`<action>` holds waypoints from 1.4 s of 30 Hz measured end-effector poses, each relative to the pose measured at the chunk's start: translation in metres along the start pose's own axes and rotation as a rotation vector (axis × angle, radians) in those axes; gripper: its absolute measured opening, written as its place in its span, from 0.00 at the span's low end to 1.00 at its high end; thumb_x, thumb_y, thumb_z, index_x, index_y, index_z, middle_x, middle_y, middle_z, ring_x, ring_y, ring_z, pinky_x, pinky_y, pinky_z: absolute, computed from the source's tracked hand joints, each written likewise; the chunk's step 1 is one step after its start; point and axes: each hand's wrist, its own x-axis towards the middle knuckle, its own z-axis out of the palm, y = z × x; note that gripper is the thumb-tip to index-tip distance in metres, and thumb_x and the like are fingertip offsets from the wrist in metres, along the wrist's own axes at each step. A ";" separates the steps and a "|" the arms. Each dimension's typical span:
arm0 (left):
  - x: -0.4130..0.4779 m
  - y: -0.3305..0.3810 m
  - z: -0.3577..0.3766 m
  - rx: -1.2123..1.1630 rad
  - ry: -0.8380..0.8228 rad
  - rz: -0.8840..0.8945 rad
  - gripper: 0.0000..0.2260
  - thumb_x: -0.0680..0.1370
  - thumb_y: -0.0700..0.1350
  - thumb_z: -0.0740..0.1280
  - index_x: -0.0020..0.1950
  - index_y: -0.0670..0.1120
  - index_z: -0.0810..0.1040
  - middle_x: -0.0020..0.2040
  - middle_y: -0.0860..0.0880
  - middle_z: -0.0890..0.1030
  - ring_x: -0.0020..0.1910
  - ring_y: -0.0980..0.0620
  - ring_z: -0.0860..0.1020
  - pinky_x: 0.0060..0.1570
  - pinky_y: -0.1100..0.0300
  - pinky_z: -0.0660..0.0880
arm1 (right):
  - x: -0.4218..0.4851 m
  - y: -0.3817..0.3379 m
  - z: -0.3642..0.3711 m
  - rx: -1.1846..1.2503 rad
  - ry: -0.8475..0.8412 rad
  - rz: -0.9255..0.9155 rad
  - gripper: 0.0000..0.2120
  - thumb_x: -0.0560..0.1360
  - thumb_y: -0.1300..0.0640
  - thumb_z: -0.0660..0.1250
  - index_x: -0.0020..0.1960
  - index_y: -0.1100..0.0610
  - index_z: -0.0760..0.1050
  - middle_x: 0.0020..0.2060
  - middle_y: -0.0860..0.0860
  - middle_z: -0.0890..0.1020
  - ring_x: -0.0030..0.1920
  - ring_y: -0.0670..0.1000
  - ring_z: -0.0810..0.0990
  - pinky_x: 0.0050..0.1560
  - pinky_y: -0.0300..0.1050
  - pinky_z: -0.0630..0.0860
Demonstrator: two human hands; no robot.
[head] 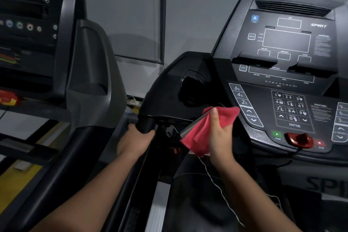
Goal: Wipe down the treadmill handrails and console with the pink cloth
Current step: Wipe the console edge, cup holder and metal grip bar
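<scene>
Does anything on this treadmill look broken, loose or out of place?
Nothing looks broken. One oddity: a thin pale cord dangles loosely below the pink cloth, which the right hand presses around a silver grip bar. Where the cord comes from is unclear. The left hand grips the black handrail.

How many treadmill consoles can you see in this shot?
2. One console is on the right, facing the camera, just beyond the right hand holding the pink cloth. The other console is at far left, partly cut off by the frame edge.
</scene>
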 end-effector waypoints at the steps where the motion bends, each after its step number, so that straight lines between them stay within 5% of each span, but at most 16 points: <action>1: 0.001 0.000 0.000 0.003 -0.002 -0.004 0.25 0.73 0.61 0.65 0.63 0.47 0.67 0.48 0.49 0.76 0.42 0.47 0.74 0.38 0.57 0.70 | 0.003 -0.002 -0.001 -0.005 -0.001 -0.023 0.07 0.77 0.51 0.64 0.53 0.53 0.73 0.48 0.51 0.80 0.49 0.46 0.79 0.58 0.44 0.74; 6: 0.000 0.002 0.000 0.015 -0.001 -0.012 0.26 0.73 0.60 0.64 0.63 0.46 0.66 0.46 0.49 0.75 0.40 0.48 0.74 0.37 0.57 0.69 | -0.003 0.011 -0.001 -0.013 -0.056 -0.041 0.14 0.74 0.46 0.64 0.55 0.53 0.73 0.49 0.51 0.80 0.51 0.48 0.79 0.60 0.46 0.74; 10: 0.000 0.002 0.000 0.016 0.001 -0.012 0.25 0.74 0.60 0.64 0.64 0.45 0.65 0.47 0.49 0.74 0.40 0.48 0.73 0.36 0.57 0.67 | -0.012 0.017 -0.008 -0.046 -0.164 0.010 0.02 0.78 0.54 0.62 0.50 0.51 0.72 0.48 0.50 0.80 0.48 0.44 0.79 0.52 0.34 0.75; 15: 0.002 0.001 0.000 0.005 -0.012 -0.015 0.25 0.73 0.60 0.64 0.63 0.46 0.65 0.47 0.49 0.74 0.40 0.47 0.73 0.35 0.57 0.67 | 0.000 -0.003 -0.019 -0.026 -0.136 -0.038 0.05 0.77 0.55 0.64 0.52 0.50 0.71 0.47 0.46 0.80 0.44 0.36 0.80 0.48 0.30 0.75; 19: -0.001 0.003 0.000 0.008 -0.009 -0.014 0.26 0.73 0.60 0.64 0.63 0.45 0.65 0.46 0.48 0.74 0.40 0.47 0.73 0.37 0.57 0.68 | 0.012 -0.012 -0.007 0.075 -0.036 -0.045 0.11 0.76 0.51 0.66 0.57 0.49 0.70 0.51 0.47 0.80 0.52 0.43 0.79 0.59 0.39 0.73; 23: -0.003 0.003 -0.001 0.001 -0.012 -0.011 0.26 0.74 0.60 0.64 0.64 0.45 0.65 0.47 0.48 0.74 0.39 0.48 0.72 0.35 0.57 0.67 | -0.004 0.006 0.004 0.053 -0.059 0.017 0.04 0.77 0.55 0.65 0.51 0.51 0.72 0.45 0.48 0.79 0.46 0.44 0.78 0.55 0.41 0.74; 29: -0.004 0.001 -0.002 -0.005 -0.014 -0.010 0.26 0.74 0.60 0.64 0.64 0.45 0.66 0.46 0.48 0.75 0.38 0.49 0.72 0.32 0.58 0.66 | 0.009 -0.005 -0.005 0.092 -0.055 0.087 0.11 0.74 0.51 0.68 0.52 0.56 0.75 0.43 0.51 0.81 0.45 0.49 0.80 0.53 0.48 0.77; 35: -0.004 0.002 -0.002 -0.002 0.001 -0.021 0.26 0.73 0.61 0.64 0.63 0.45 0.66 0.45 0.49 0.75 0.35 0.51 0.72 0.31 0.59 0.65 | -0.006 0.008 0.007 0.038 0.022 -0.029 0.13 0.78 0.54 0.62 0.61 0.56 0.66 0.53 0.53 0.77 0.50 0.43 0.78 0.56 0.34 0.73; 39: -0.006 0.002 -0.002 -0.005 0.002 -0.019 0.26 0.73 0.60 0.64 0.63 0.45 0.67 0.46 0.49 0.75 0.39 0.48 0.73 0.33 0.58 0.66 | -0.024 0.022 0.004 -0.065 -0.156 -0.016 0.01 0.79 0.58 0.62 0.49 0.55 0.71 0.43 0.51 0.78 0.38 0.36 0.79 0.42 0.28 0.73; 42: -0.006 0.002 -0.002 -0.017 -0.001 -0.011 0.26 0.73 0.60 0.64 0.63 0.45 0.67 0.45 0.50 0.74 0.37 0.50 0.72 0.31 0.59 0.65 | -0.018 0.009 -0.001 -0.027 -0.152 0.018 0.03 0.77 0.59 0.65 0.44 0.54 0.73 0.38 0.50 0.80 0.37 0.41 0.80 0.43 0.34 0.76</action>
